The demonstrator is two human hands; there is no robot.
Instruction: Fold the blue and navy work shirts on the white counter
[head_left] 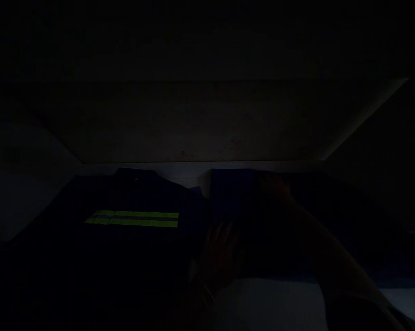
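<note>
The view is very dark. My left hand (pixel 221 252), with a bracelet (pixel 206 294) at the wrist, lies with fingers spread on dark blue cloth near the middle. Farther back on the right, my right hand (pixel 275 185) rests on a dark blue garment (pixel 230 191); its fingers show only dimly and look stretched out. To the left lies another dark blue garment (pixel 190 220) with a collar and a yellow-green reflective stripe (pixel 143 219). The lower edges of the cloth are mostly lost in shadow.
An enclosed space surrounds the clothes, with a back wall (pixel 200 122), a left side wall (pixel 21 184) and a right side wall (pixel 376 156). A pale surface (pixel 276 303) shows below the right garment.
</note>
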